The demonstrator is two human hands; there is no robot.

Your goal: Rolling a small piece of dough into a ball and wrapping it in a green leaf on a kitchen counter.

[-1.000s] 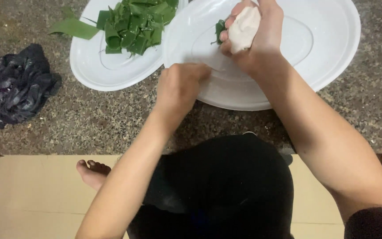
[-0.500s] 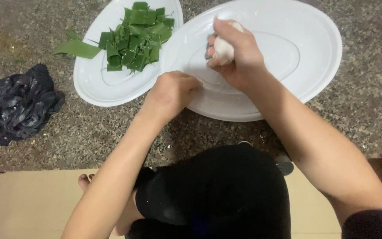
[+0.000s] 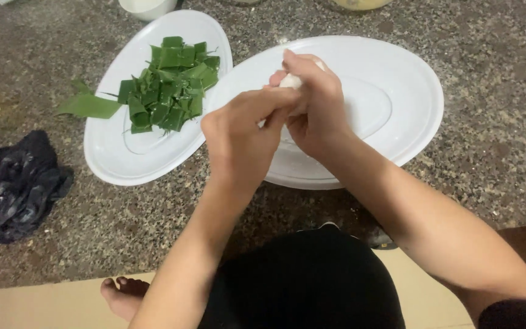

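My right hand (image 3: pixel 318 106) is closed around a white dough ball (image 3: pixel 291 81), held above the large white oval plate (image 3: pixel 409 91). My left hand (image 3: pixel 241 131) has come up against it, fingertips touching the dough and the right fingers. Only a small patch of dough shows between the fingers. To the left a second white oval plate (image 3: pixel 117 161) carries a pile of cut green leaf pieces (image 3: pixel 168 85), and one longer leaf strip (image 3: pixel 89 106) hangs over its rim onto the speckled stone floor (image 3: pixel 494 152).
A crumpled black plastic bag (image 3: pixel 13 189) lies at the left. A white bowl (image 3: pixel 147 6) and another container (image 3: pixel 360 3) sit at the top edge. My bare foot (image 3: pixel 123 292) and black-clad lap (image 3: pixel 305 280) are at the bottom, on a beige mat (image 3: pixel 38 307).
My left hand rose from the plate's front rim and joined my right hand on the dough. The view shifted, so the plates sit lower in the frame.
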